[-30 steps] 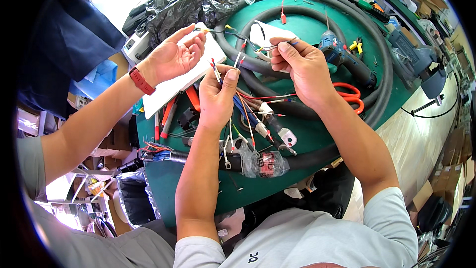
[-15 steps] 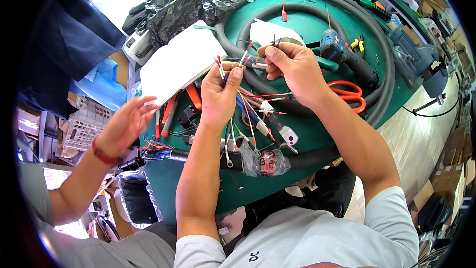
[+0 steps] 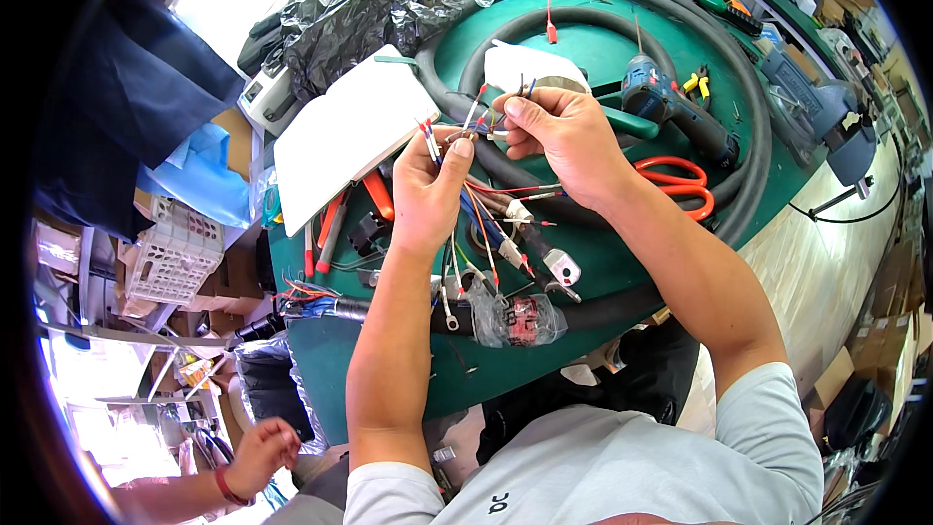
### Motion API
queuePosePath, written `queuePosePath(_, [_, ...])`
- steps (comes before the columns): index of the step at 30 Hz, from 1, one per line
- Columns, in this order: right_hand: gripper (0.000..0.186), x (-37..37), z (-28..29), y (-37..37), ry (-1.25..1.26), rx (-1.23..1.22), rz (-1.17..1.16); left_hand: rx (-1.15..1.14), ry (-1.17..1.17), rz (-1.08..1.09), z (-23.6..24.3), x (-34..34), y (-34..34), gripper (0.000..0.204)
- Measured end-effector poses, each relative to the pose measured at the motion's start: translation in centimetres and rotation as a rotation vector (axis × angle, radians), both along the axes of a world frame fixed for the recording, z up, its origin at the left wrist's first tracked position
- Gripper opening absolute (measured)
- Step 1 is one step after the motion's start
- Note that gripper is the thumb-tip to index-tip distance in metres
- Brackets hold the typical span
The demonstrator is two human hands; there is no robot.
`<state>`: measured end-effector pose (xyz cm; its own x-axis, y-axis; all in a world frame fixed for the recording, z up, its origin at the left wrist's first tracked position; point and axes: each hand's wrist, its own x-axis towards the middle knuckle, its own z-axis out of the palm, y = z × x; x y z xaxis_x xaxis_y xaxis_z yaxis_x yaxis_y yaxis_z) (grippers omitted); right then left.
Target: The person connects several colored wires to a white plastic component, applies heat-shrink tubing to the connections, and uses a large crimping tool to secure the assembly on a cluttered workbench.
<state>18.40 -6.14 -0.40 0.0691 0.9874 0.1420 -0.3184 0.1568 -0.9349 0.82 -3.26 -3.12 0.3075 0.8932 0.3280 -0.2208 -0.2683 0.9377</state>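
My left hand (image 3: 432,185) grips several thin wires (image 3: 474,107) with red and blue crimped ends, its thumb pressed near their middle. Just right of it, my right hand (image 3: 559,146) pinches thin dark wires close to that bundle, fingers curled. Below my hands, more red, white and blue wires with lug terminals (image 3: 563,267) spread over the green table (image 3: 369,389). A thick black cable (image 3: 627,301) runs across the front, with clear plastic wrapping (image 3: 496,321) over part of it. An open white notebook (image 3: 335,141) lies left of my hands.
Coiled black cable (image 3: 748,126) surrounds a blue power drill (image 3: 651,87), yellow pliers (image 3: 698,87) and orange scissor handles (image 3: 690,204). A black plastic bag (image 3: 345,29) lies at the back. A co-worker's hand (image 3: 262,452) with a red wristband is at lower left; a crate (image 3: 170,258) stands left.
The co-worker's hand has withdrawn from the wires down to the lower left. My right hand has shifted slightly left, closer to my left hand; my left hand still holds the wires.
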Motion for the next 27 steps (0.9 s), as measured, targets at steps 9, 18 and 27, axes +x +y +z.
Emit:
queuePosePath(9, [0.021, 0.05, -0.01, -0.06, -0.033, -0.011, -0.003, 0.018, 0.023, 0.03, -0.02, -0.04, 0.06, 0.018])
queuePosePath(18, [0.022, -0.04, -0.08, -0.04, 0.018, -0.002, -0.031, 0.009, -0.004, 0.009, -0.26, -0.01, 0.29, 0.021])
queuePosePath(27, [0.019, -0.25, -0.01, 0.09, 0.069, 0.024, -0.108, -0.035, -0.031, -0.018, 0.05, 0.06, 0.07, 0.027])
